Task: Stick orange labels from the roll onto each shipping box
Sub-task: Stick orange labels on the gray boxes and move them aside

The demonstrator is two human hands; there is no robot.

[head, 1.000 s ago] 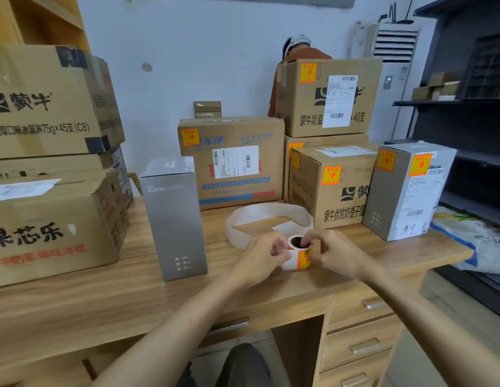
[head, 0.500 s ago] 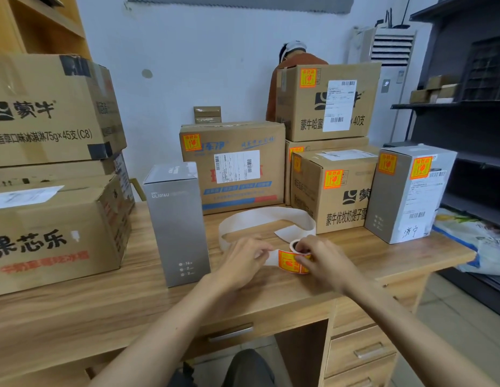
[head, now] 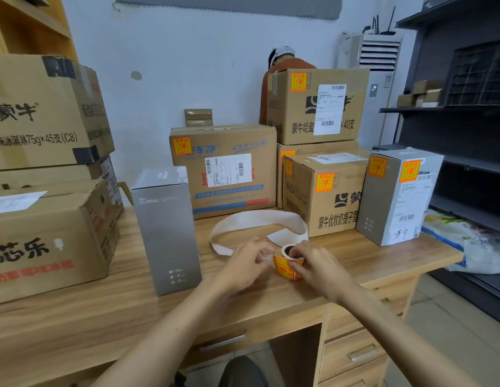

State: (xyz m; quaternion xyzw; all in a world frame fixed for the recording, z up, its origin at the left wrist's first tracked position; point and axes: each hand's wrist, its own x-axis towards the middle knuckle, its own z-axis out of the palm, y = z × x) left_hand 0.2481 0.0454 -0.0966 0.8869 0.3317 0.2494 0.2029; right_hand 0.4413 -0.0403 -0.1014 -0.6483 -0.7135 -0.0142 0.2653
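Currently the step in hand is freeing the next label from the roll.

- Roll of orange labels [head: 288, 265]: one, standing on the desk [head: 75, 325] at its front middle, between the two hands.
- Right hand [head: 318, 268]: fingers curled round the roll, holding it steady.
- Left hand [head: 246, 263]: fingers closed in a pinch on the white backing strip [head: 260, 222] just beside the roll. The strip loops away behind the hands in one long curl.
- No label looks free of the backing yet.
- Next move, as judged: peel one label off clean and carry it to a box that has none. The nearest is the tall grey box [head: 166, 230], just left of the hands.

Count:
- hands: two
- roll: one
- boxes on the desk: nine in view
- orange labels stuck on: seven seen, spread over the five labelled boxes [head: 327, 208] at centre and right
- boxes showing no label: four — the grey one and the three stacked cartons [head: 44, 233] at far left
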